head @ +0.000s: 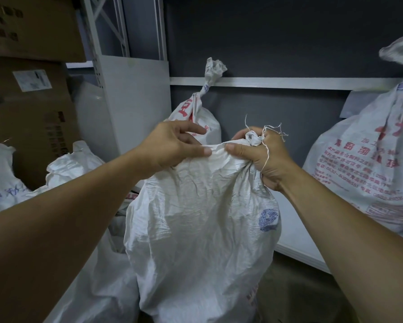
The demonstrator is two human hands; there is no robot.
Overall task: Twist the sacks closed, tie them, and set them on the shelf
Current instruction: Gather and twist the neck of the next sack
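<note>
Sack [200, 217], crinkled woven plastic: left hand [172, 145] pinches rim, right hand [265, 157] clenches bunched neck.

Bare left hand [172, 145], bare right hand [265, 157]

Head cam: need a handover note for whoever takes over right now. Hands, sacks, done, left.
Left hand: pinches the top edge of the held sack.
Right hand: grips its bunched neck; a loose string hangs over the hand.
Done: right sack tied, on the shelf; back sack tied, base hidden.
Left: finish gathering, twist, tie, shelve this one; open sacks wait at left.
</note>
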